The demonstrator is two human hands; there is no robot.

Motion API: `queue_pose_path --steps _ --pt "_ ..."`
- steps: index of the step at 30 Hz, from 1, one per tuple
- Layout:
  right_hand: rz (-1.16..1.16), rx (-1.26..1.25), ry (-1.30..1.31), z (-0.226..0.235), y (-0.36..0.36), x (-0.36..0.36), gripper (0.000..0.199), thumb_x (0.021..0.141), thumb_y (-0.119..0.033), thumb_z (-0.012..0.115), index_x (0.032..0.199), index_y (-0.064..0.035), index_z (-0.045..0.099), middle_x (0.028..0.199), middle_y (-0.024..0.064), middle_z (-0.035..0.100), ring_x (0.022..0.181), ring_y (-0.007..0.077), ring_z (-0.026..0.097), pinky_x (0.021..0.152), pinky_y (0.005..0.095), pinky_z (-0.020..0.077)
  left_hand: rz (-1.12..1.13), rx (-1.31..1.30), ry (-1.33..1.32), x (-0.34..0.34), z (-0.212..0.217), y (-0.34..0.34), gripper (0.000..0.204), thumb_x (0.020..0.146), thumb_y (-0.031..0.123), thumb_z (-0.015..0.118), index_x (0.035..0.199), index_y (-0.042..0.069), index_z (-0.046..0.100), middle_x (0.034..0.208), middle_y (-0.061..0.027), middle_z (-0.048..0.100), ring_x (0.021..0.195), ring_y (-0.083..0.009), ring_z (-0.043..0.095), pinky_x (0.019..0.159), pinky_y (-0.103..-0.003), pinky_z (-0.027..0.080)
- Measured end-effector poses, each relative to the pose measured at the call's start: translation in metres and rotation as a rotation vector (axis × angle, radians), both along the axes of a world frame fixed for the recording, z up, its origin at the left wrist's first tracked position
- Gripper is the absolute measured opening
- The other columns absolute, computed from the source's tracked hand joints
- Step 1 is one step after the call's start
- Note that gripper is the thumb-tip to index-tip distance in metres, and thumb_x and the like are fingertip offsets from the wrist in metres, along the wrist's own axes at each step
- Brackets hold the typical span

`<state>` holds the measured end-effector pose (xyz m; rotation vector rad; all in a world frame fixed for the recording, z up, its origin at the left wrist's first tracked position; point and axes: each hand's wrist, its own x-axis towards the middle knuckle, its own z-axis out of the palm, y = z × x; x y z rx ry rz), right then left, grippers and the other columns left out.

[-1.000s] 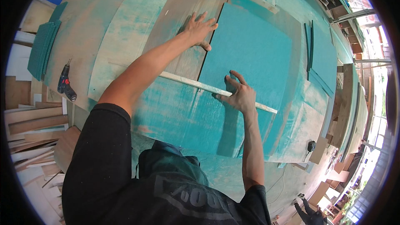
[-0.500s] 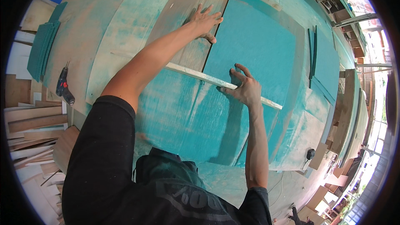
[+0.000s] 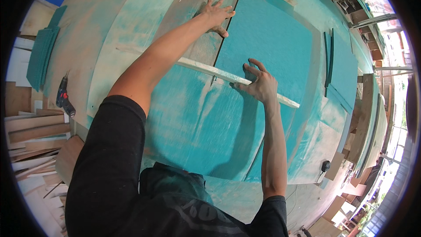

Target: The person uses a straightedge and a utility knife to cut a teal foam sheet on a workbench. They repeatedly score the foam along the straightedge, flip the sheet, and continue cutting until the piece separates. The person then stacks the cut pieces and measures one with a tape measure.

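2 bare hands are working over a big teal-stained plywood bench (image 3: 131, 31) as I am watching through the head camera. The left hand (image 3: 215, 15) is reaching far forward, its fingers spread wide and lying flat at the far left edge of a square teal board (image 3: 272, 44), the thumb hooking down over the dark seam beside that edge. It is gripping nothing that I can make out. The right hand (image 3: 259, 83) is pressing down nearer to me, fingers splayed and slightly arched, fingertips resting on a long pale wooden strip (image 3: 206, 68) that is running slantwise across the bench and over the near part of the teal board. The strip is passing under the left forearm and ending just right of the right hand. Whether the right palm is also touching the board, I cannot tell.

The teal board is lying flat, far centre of the bench, between both hands. To its right, 2 thin dark teal slats (image 3: 329, 57) are lying side by side. At the left, off the bench, a cordless drill (image 3: 63, 99) is resting beside a heap of pale wood offcuts (image 3: 30, 140), and a ribbed teal mat (image 3: 41, 55) is lying beyond the drill.
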<state>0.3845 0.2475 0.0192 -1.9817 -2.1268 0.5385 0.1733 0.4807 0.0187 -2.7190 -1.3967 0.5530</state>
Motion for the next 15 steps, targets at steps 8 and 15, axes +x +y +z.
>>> queue_pose_path --steps 8,15 --pt "-0.034 -0.029 -0.017 0.002 0.074 0.018 0.086 0.058 -0.057 0.092 0.135 -0.0227 0.072 0.153 -0.0099 0.056 0.105 0.0209 0.075 0.091 0.0405 0.0620 0.008 0.006 0.051 0.024 0.004 0.077 0.121 0.072 0.082 0.074 0.168 0.032 0.019 0.175 0.0085 0.016 0.162 -0.0311 0.005 0.129 -0.066 0.009" --pt "-0.040 0.033 -0.063 -0.019 0.116 0.035 0.080 0.070 -0.067 0.083 0.137 -0.0257 0.071 0.154 -0.0111 0.056 0.107 0.0203 0.074 0.099 0.0392 0.0597 -0.012 0.020 0.108 0.043 0.005 0.130 0.121 0.074 0.087 0.067 0.168 0.028 0.020 0.175 0.0068 0.015 0.162 -0.0327 0.005 0.128 -0.066 0.010"
